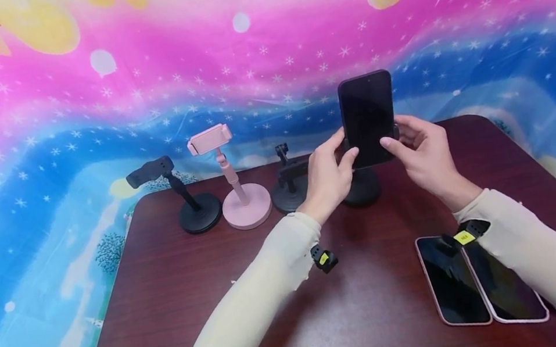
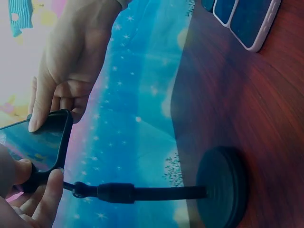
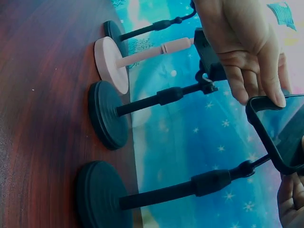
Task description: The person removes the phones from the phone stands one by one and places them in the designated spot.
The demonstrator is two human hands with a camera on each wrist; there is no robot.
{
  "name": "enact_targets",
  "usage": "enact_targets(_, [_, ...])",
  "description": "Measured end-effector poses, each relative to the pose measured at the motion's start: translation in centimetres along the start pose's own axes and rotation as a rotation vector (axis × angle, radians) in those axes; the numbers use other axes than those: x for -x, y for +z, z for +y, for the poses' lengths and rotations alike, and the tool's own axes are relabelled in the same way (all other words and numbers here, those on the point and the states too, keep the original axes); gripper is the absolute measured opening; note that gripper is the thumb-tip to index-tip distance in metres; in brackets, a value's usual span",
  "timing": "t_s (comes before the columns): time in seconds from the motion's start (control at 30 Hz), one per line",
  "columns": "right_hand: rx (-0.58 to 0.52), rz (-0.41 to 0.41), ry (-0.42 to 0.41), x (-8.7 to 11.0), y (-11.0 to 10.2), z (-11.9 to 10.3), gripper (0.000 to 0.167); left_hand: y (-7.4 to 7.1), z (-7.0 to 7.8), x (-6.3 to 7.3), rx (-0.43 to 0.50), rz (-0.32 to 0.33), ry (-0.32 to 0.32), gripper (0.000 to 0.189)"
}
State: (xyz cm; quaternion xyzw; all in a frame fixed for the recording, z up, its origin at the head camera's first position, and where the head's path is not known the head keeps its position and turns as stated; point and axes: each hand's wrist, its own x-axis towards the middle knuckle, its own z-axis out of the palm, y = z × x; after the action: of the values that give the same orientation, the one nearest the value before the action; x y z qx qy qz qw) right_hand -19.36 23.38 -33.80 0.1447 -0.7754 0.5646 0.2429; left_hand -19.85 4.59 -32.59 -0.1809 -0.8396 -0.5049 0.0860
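Observation:
A black phone [image 1: 367, 115] stands upright, screen toward me, at the top of a black phone stand [image 2: 161, 194]. Its left edge is gripped by my left hand [image 1: 328, 173], thumb on the front of the screen and fingers behind. My right hand [image 1: 425, 154] holds the opposite edge the same way, its thumb near the lower right of the screen. The stand's round base [image 1: 362, 193] rests on the table, partly hidden by the left hand in the head view. The clamp behind the phone is mostly hidden.
To the left stand a black phone stand [image 1: 200, 213], a pink one [image 1: 247, 212] and another black one [image 1: 286, 196]. Two phones, one with a pink rim [image 1: 452, 279] and one with a pale rim [image 1: 515, 289], lie at the table's right. A patterned cloth [image 1: 262, 52] hangs behind.

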Motion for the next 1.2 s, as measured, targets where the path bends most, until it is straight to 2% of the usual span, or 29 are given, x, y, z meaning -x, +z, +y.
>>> enact_targets(0.33, [0.018, 0.009, -0.075, 2.0, 0.0, -2.6, 0.042, -2.1, 1.0, 2.9, 0.115, -0.054, 0.045, 0.053])
enact_targets(0.5, [0.004, 0.014, -0.08, 3.3, 0.4, -4.0, 0.043, -3.5, 1.2, 4.6, 0.101, -0.061, 0.092, 0.052])
enact_targets(0.77, [-0.018, -0.012, -0.084, 5.1, 1.3, -5.6, 0.045, -5.2, 1.6, 6.8, 0.087, -0.057, 0.123, 0.05])
enact_targets(1.0, [-0.099, -0.019, -0.084, 6.6, 2.5, -6.5, 0.045, -6.6, 1.1, 8.8, 0.053, -0.019, 0.2, 0.047])
enact_targets(1.2, [-0.135, -0.022, -0.084, 7.8, 3.7, -6.8, 0.045, -7.6, 0.6, 10.4, 0.049, -0.012, 0.225, 0.045])
